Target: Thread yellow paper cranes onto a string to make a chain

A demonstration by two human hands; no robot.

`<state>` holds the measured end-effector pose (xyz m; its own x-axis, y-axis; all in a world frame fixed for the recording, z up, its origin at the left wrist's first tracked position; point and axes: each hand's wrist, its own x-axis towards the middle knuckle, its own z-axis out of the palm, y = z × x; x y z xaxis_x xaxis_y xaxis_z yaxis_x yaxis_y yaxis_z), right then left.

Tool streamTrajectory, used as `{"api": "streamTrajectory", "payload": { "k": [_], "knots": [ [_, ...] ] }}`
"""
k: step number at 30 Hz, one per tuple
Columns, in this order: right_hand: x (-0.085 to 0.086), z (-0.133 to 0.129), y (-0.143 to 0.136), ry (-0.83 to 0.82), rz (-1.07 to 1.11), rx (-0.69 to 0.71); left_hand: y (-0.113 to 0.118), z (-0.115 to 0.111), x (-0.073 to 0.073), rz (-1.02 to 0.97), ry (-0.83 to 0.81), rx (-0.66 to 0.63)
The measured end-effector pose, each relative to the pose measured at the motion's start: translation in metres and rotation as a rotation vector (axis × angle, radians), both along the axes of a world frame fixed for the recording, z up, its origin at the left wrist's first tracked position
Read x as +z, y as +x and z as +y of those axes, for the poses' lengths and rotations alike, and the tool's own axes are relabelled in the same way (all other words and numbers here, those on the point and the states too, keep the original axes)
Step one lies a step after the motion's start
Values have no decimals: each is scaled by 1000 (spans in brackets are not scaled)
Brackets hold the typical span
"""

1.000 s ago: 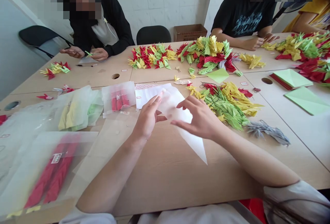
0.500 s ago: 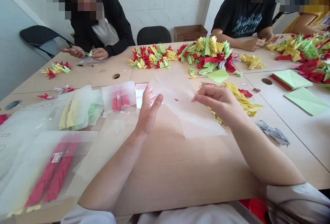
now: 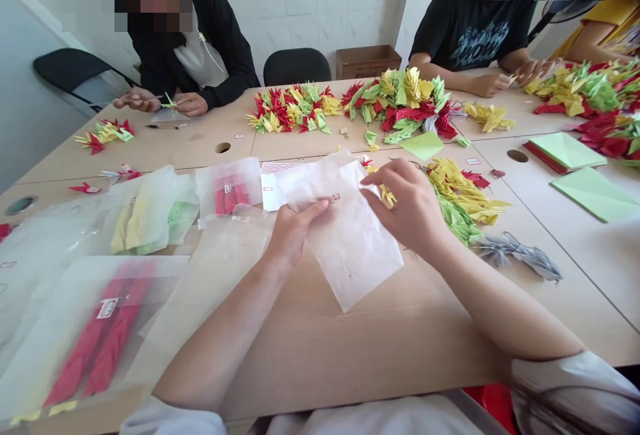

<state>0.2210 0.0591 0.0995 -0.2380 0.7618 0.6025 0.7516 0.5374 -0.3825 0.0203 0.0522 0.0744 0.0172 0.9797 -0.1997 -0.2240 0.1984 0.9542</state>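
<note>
A translucent plastic bag (image 3: 353,255) with a small red printed mark hangs tilted in front of me above the table. My left hand (image 3: 295,228) grips its left side, thumb lying on the front and the other fingers hidden behind. At the bag's upper right edge, the thumb and forefinger of my right hand (image 3: 413,205) come together in a pinch; its other fingers are curled. Beneath and beyond the right hand lie bundles of yellow folded paper (image 3: 467,188) and green folded paper (image 3: 457,215). A white printed sheet (image 3: 270,198) lies behind the left hand.
On the left lie several clear bags, one with long red folded strips (image 3: 107,328), another with yellow pieces (image 3: 133,221). Piles of colourful folded paper (image 3: 400,105) stand at the back. Green paper squares (image 3: 595,191) and a grey bundle (image 3: 523,255) are at right. Two people work opposite.
The bag has turned and now hangs lower, its mark facing me. My left hand has gone from spread fingers to gripping it. The right hand has shifted slightly left.
</note>
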Motion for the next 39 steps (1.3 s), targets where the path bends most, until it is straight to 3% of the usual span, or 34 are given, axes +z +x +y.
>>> {"api": "streamTrajectory", "payload": {
  "k": [6,18,23,29,34,39],
  "knots": [
    [-19,-13,-19,98,-287,-5,10,-6,-1,-5,68,4],
    [-23,-16,-23,145,-393,0,10,-11,-3,119,133,-19],
    [-17,-9,-18,39,-170,61,9,-13,1,128,136,-40],
    [-5,-2,-12,-296,253,169,8,-13,4,101,142,-66],
    [-6,5,-9,-449,364,180,8,-14,10,120,125,-82],
    [-1,14,1,-462,415,97,5,-14,12,68,75,-104]
  ]
}}
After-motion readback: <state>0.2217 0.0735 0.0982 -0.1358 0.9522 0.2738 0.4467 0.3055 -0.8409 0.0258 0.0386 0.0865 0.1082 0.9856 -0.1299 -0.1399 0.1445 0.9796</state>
